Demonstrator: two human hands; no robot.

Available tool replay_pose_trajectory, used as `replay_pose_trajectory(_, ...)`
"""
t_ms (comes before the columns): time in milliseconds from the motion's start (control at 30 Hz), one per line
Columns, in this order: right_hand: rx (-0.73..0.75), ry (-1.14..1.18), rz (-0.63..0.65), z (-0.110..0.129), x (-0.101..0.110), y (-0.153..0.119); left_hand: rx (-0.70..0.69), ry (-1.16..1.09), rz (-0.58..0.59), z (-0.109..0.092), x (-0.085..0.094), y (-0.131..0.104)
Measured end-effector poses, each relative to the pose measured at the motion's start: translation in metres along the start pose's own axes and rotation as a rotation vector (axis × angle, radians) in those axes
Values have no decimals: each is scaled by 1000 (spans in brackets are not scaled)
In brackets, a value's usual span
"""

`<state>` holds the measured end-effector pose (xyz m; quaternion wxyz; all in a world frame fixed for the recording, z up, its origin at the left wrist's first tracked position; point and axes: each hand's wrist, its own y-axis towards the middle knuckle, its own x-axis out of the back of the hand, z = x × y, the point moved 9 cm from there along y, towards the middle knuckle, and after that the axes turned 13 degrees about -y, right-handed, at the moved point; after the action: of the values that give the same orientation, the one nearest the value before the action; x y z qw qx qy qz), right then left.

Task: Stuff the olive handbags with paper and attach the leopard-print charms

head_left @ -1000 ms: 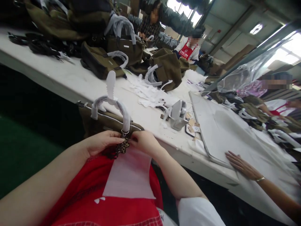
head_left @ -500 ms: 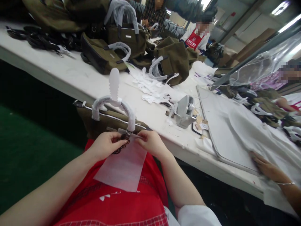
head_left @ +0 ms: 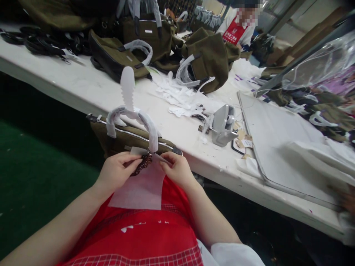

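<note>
An olive bag (head_left: 130, 138) with a silver zipper stands at the table's front edge, against the red apron. Its wrapped handle (head_left: 151, 127) arches up, with a white toothed strip (head_left: 128, 88) rising from it. A dark brown patterned chain (head_left: 142, 166) hangs from the handle's base over a thin white sheet (head_left: 138, 190). My left hand (head_left: 118, 170) pinches the sheet's upper left part beside the chain. Across from it, my right hand (head_left: 177, 168) is closed on the sheet's upper right edge. Both sets of fingertips are partly hidden.
A grey tape dispenser (head_left: 223, 127) sits right of the bag, near tags and a phone-like object. White strips (head_left: 177, 96) and more olive bags (head_left: 208, 62) lie behind. Black straps (head_left: 47, 44) are at the back left. A person in red (head_left: 234, 29) is across the table; another's blurred hand is far right.
My left hand has shifted slightly left, and more of the sheet's upper corner shows above it. The view has tilted down a little. The other person's hand at right moved toward the frame edge.
</note>
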<state>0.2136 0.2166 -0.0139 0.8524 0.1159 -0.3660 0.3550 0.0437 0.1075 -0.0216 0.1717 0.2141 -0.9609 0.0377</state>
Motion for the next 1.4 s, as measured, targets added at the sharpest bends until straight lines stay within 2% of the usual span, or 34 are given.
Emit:
replay_pose_trajectory(100,-15,31,-13,-6,-2,0,27,0,-125,1,6,-3)
replay_pose_trajectory(233,-50,55,-42,-13,-5,1,140,-40,-206,5,10,-1)
replay_pose_trajectory(300,-61,61,-56,-15,-6,1,265,-159,-147,14,5,3)
replay_pose_trajectory(400,-70,70,-80,-17,-6,0,412,-291,101,22,-12,6)
replay_pose_trajectory(467,-74,86,-93,-19,-8,-2,430,-282,262,19,-21,5)
replay_pose_trajectory(567,-79,128,-105,-20,-11,-3,387,-247,409,9,-28,5)
replay_pose_trajectory(700,-84,165,-138,-19,-11,0,296,-255,437,-5,-34,12)
replay_pose_trajectory(767,-83,151,-139,-17,-9,0,312,-269,434,-3,-37,15)
replay_pose_trajectory(833,-43,43,-169,-9,-3,-5,348,-316,420,3,-40,15)
replay_pose_trajectory(900,59,-148,-316,8,13,-16,367,-390,388,8,-40,16)
replay_pose_trajectory(967,231,-308,-503,35,26,-35,367,-427,357,11,-39,16)
replay_pose_trajectory(1000,338,-354,-543,50,26,-44,362,-419,345,11,-38,16)
replay_pose_trajectory(1033,451,-386,-516,65,19,-51,356,-397,337,10,-37,17)
replay_pose_trajectory(1067,558,-419,-429,78,7,-55,349,-372,334,9,-36,17)
replay_pose_trajectory(1133,702,-508,-162,95,-25,-57,331,-337,328,4,-35,18)
replay_pose_trajectory(1167,727,-558,-34,97,-40,-56,324,-330,330,2,-35,18)
replay_pose_trajectory(1233,717,-624,132,97,-59,-52,323,-333,342,-2,-37,17)
replay_pose_trajectory(1400,731,-587,311,91,-75,-52,341,-333,355,0,-38,14)
